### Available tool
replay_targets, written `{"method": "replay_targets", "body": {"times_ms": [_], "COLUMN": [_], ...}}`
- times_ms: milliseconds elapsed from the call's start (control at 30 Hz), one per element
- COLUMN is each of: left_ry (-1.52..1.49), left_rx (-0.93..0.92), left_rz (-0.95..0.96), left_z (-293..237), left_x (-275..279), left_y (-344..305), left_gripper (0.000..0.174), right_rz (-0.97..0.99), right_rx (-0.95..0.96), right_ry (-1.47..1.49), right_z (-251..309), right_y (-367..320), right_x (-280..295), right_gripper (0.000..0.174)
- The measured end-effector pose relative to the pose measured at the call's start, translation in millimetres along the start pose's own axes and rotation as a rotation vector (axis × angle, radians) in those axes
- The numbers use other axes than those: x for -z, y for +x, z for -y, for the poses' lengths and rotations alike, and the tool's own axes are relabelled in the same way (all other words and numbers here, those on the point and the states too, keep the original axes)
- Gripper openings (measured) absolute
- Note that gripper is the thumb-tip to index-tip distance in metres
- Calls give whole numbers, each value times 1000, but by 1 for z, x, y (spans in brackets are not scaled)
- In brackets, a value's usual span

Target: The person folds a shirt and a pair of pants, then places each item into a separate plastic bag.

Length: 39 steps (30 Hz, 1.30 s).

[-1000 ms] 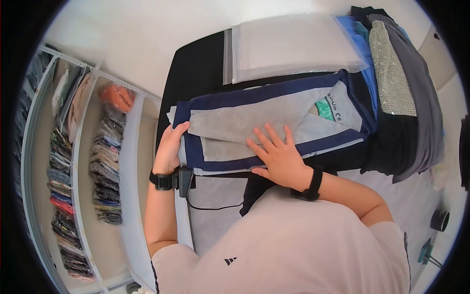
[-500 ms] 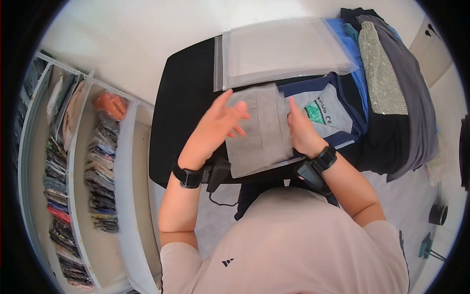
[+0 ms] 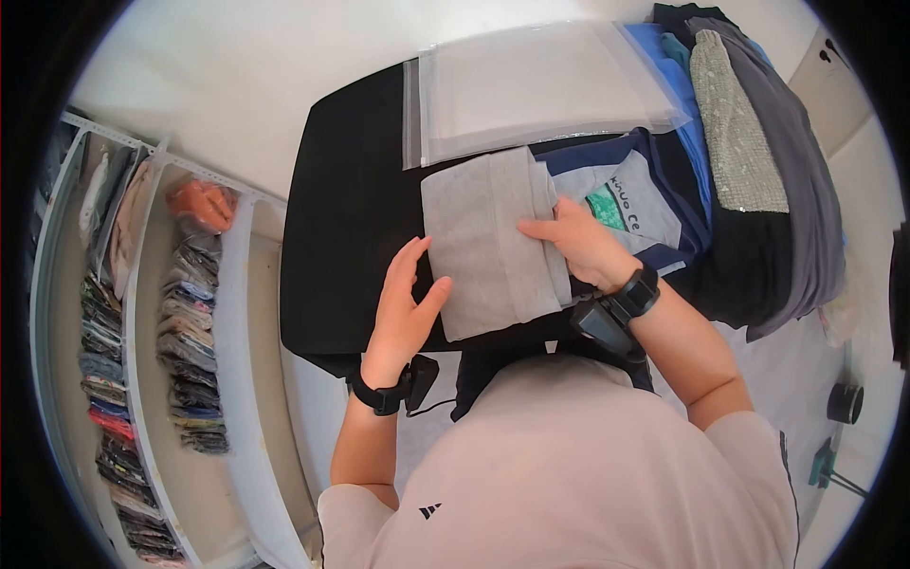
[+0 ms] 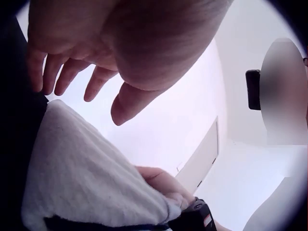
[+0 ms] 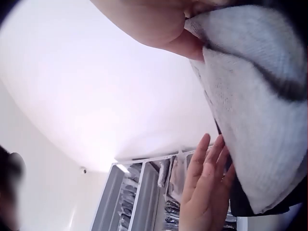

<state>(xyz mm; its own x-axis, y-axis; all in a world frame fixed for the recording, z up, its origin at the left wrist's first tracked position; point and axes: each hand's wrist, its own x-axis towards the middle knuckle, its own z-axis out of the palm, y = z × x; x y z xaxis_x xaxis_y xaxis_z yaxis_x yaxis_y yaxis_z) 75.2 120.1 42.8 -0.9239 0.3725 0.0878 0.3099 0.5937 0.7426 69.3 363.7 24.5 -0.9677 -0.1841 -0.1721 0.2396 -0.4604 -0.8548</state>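
A grey and navy sweatshirt (image 3: 493,251) lies on the black table, its lower part folded over toward the collar so the plain grey side faces up. The green print and dark lettering near its neck stay visible at the right. My right hand (image 3: 592,248) grips the folded edge, thumb on the grey cloth; in the right wrist view its thumb (image 5: 187,46) goes in at the fold. My left hand (image 3: 400,308) is open beside the left folded edge, fingertips right at the cloth. In the left wrist view its spread fingers hang above the grey fabric (image 4: 91,168).
Clear plastic zip bags (image 3: 540,90) lie behind the sweatshirt on the black table (image 3: 346,218). To the right, a pile of clothes (image 3: 806,190) includes a sparkly grey piece (image 3: 739,133). Shelves (image 3: 142,313) of bagged garments stand at the left.
The sweatshirt's lower part has been folded over to the right, covering its middle. My left hand went from its hem to the new fold; my right hand moved from lying flat to gripping the edge.
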Motion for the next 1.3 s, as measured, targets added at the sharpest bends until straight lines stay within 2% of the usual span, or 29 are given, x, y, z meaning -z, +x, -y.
{"method": "replay_targets", "body": {"times_ms": [33, 67, 133, 200, 267, 300, 367, 400, 433, 467, 500, 533, 567, 600, 667, 733, 800, 867, 933, 967, 1033, 1067, 1133, 1167, 1200, 1233, 1267, 1300], "left_ry": [-61, -67, -234, -200, -248, -313, -344, -371, -371, -574, -777, -776, -930, -1082, -1091, -1103, -1058, -1043, -1027, -1033, -1040, -1054, -1109, -1117, -1125, -1127, -731, -328], "left_rx": [72, 67, 232, 209, 308, 355, 393, 434, 435, 416, 394, 388, 423, 459, 402, 352, 297, 286, 276, 272, 263, 231, 210, 186, 162, 156, -55, -257], "left_rz": [0, 4, -5, 10, -32, -19, 16, 44, 51, 103, 156, 166, 162, 159, 152, 138, 42, 14, -15, -4, 10, 59, 129, 191, 253, 260, 275, 279], "left_z": [2, 4, 7, 15, 22, 22, 19, 18, 20, 22, 19, 13, 4, -7, -23, -40, -59, -77, -89, -93, -97, -99, -107, -110, -111, -110, -107, -104], "left_x": [-1, -3, -8, -11, -13, -13, -13, -14, -15, -17, -19, -19, -19, -18, -19, -21, -21, -12, -8, -8, -14, -22, -39, -47, -53, -60, -68, -76], "left_y": [1, 2, 7, 11, 18, 20, 24, 26, 29, 33, 35, 36, 37, 38, 38, 34, 29, 20, 16, 17, 21, 27, 37, 43, 49, 54, 58, 62], "left_gripper": [50, 50, 51, 55, 55, 56, 56, 56, 56, 55, 54, 54, 51, 48, 46, 44, 42, 42, 42, 43, 44, 47, 53, 52, 52, 52, 48, 45], "right_rz": [-9, -18, -40, -67, -296, -304, -505, -509, -450, -389, -398, -295, -190, -203, -183, -190, -159, -106, 51, 48, 123, 120, 169, 172, 106, 154, 204, 202], "right_rx": [-51, -100, -79, -57, -49, -46, 341, 340, 387, 432, 431, 529, 626, 628, 451, 409, 454, 379, 407, 408, 254, 258, 52, 98, 59, 65, 71, 79], "right_ry": [23, 45, 61, 85, -251, -250, -412, -413, -581, -748, -747, -911, -1073, -1075, -1051, -1096, -1022, -950, -576, -577, -132, -134, 320, 337, 420, 567, 713, 712], "right_z": [-7, -11, -11, -13, -13, -10, 1, 5, 7, 7, 3, -4, -10, -14, -21, -26, -30, -21, -24, -25, -27, -28, -28, -31, -41, -50, -55, -56], "right_y": [3, 4, 2, -2, -3, -8, -26, -33, -39, -44, -45, -44, -44, -44, -44, -43, -44, -52, -52, -52, -50, -50, -52, -51, -45, -44, -44, -45], "right_x": [7, 12, 10, 10, 12, 11, 8, 11, 15, 17, 17, 17, 16, 13, 6, 0, -4, -16, -20, -19, -16, -13, -1, 8, 22, 34, 45, 52], "right_gripper": [47, 48, 49, 50, 50, 50, 49, 49, 49, 49, 49, 50, 51, 51, 55, 58, 61, 60, 58, 58, 56, 56, 56, 53, 50, 48, 47, 47]}}
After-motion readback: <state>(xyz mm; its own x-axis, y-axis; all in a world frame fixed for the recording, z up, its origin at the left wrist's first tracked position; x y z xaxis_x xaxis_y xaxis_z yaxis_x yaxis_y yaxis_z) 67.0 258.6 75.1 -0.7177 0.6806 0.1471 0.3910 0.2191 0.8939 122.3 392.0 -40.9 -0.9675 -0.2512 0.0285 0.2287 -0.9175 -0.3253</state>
